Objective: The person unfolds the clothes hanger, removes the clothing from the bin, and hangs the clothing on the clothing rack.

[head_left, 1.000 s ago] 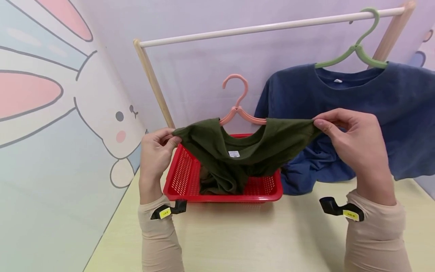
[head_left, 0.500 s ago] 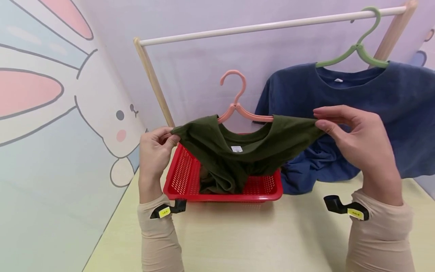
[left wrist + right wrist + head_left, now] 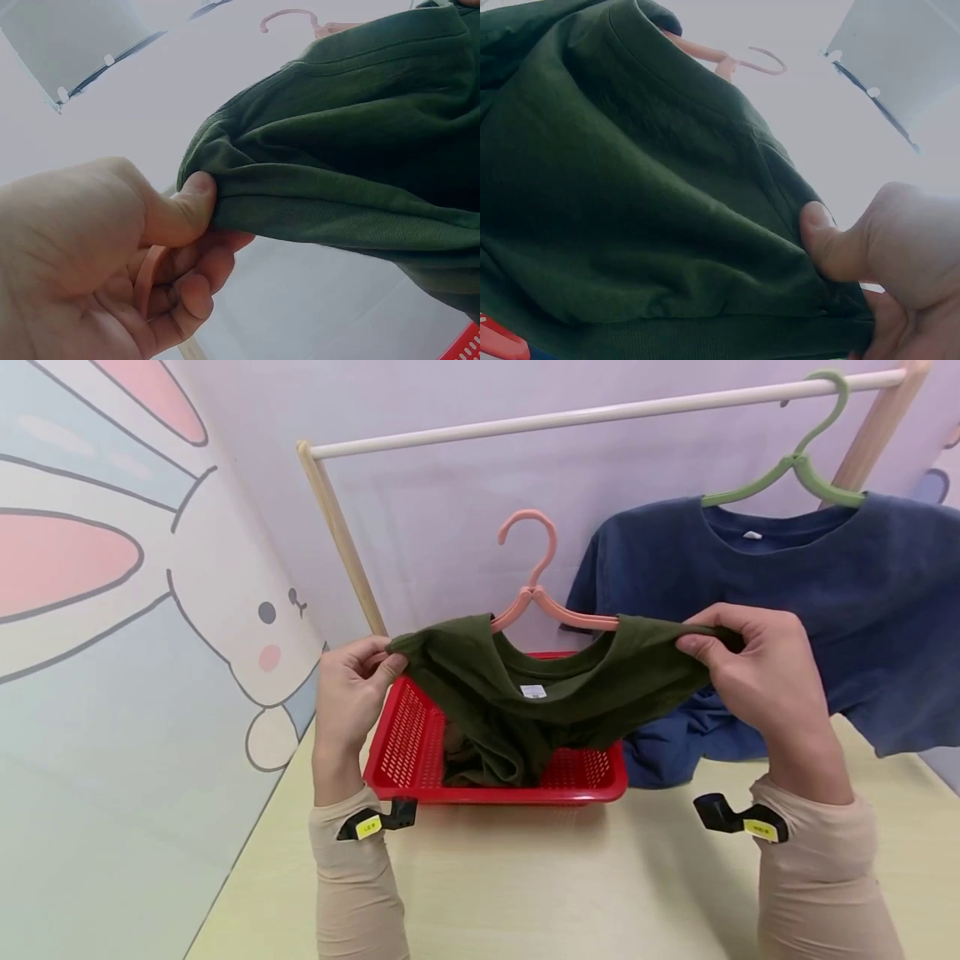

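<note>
A dark green T-shirt (image 3: 472,672) hangs stretched between my two hands, its neckline facing me and a white label inside the collar. Through the neck, the hook and upper arms of a pink hanger (image 3: 534,589) stick out; its ends are hidden inside the shirt. My left hand (image 3: 348,693) pinches the sleeve on the left between thumb and fingers, and the left wrist view shows the cloth (image 3: 337,150) running off to the right. On the other side, my right hand (image 3: 765,668) pinches the opposite sleeve, a bit of fabric showing past the fingers.
Behind the green shirt, a red perforated basket (image 3: 405,739) sits on the pale table (image 3: 525,893), some dark cloth in it. A navy T-shirt (image 3: 667,560) hangs from a green hanger (image 3: 817,485) on the rack's white rail (image 3: 562,420). A rabbit-painted wall (image 3: 217,635) borders the left.
My right hand moved slightly outward, fingers parted, then came back left and now grips the sleeve further in. The hanger's hook rose a little. My left hand kept its pinch.
</note>
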A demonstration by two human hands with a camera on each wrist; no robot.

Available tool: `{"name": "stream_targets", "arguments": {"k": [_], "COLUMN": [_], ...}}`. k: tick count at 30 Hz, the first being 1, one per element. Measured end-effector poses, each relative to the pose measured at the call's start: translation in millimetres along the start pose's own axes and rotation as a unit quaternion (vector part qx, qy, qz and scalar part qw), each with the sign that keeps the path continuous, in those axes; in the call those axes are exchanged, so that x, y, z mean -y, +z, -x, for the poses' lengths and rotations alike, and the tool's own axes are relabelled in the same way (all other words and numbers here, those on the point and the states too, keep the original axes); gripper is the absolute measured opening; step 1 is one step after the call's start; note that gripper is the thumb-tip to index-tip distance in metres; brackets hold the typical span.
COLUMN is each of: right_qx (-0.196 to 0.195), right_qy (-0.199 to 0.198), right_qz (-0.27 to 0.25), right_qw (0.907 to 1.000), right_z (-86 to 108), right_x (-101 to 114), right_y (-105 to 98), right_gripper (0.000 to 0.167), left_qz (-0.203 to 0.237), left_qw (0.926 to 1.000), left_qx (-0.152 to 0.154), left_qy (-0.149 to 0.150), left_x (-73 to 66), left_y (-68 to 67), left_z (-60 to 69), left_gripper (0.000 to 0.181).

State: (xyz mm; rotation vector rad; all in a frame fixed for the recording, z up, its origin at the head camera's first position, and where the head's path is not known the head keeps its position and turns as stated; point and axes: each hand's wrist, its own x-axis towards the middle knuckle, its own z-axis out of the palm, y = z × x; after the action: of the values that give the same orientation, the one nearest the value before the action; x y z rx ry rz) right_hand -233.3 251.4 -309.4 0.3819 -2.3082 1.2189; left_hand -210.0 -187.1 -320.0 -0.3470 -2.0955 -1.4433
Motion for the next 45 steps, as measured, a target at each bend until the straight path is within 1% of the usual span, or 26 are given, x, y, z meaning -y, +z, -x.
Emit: {"name": "stream_targets", "arguments": {"k": [4,7,13,16,20,26,29,34,38,42,45], "right_qx": [-0.010,-0.017,-0.028,-0.033,-0.037,-0.040,-0.043,-0.055,-0.070,-0.086,-0.110], "right_qy": [0.017,0.024,0.039,0.050,0.063,0.069,0.073,0.084,0.070,0.063,0.067], "right_qz": [-0.008,-0.019,-0.035,-0.041,-0.052,-0.065,-0.071,-0.086,-0.089,-0.079,-0.051], "right_qw": [0.9998,0.9994,0.9982,0.9974,0.9959,0.9947,0.9939,0.9912,0.9910,0.9911,0.9904], "right_z": [-0.1,-0.4,1.5,3.6,5.7,5.1,4.7,5.9,3.2,0.7,-0.4], "right_x": [-0.3,-1.3,-5.2,-7.7,-10.9,-14.8,-14.9,-13.2,-8.6,-3.4,-0.6], "right_y": [-1.9,-4.8,-10.5,-12.4,-14.4,-16.7,-16.7,-16.4,-16.9,-18.6,-20.4], "right_gripper": [0.004,0.004,0.008,0.009,0.009,0.006,0.006,0.010,0.016,0.020,0.020], "left_qz": [0.028,0.043,0.042,0.043,0.039,0.045,0.035,0.014,-0.005,-0.026,-0.049], "left_qw": [0.9996,0.9990,0.9983,0.9979,0.9984,0.9987,0.9989,0.9984,0.9982,0.9976,0.9959], "left_qx": [0.000,-0.009,-0.041,-0.046,-0.033,-0.016,-0.004,0.006,0.004,0.005,0.014], "left_qy": [0.000,0.001,-0.004,-0.015,-0.022,-0.019,-0.029,-0.054,-0.059,-0.064,-0.075], "left_x": [-1.2,-1.5,0.7,2.3,2.8,0.4,1.8,6.5,8.9,12.3,17.7], "left_y": [0.0,-1.0,-3.8,-3.7,-1.7,0.1,-1.5,-5.5,-9.7,-16.7,-23.2], "left_z": [-0.9,-1.1,-1.1,-0.9,-1.0,-2.5,-1.2,1.6,4.7,8.5,10.3], "left_gripper": [0.011,0.012,0.014,0.014,0.014,0.014,0.017,0.032,0.041,0.041,0.039]}}
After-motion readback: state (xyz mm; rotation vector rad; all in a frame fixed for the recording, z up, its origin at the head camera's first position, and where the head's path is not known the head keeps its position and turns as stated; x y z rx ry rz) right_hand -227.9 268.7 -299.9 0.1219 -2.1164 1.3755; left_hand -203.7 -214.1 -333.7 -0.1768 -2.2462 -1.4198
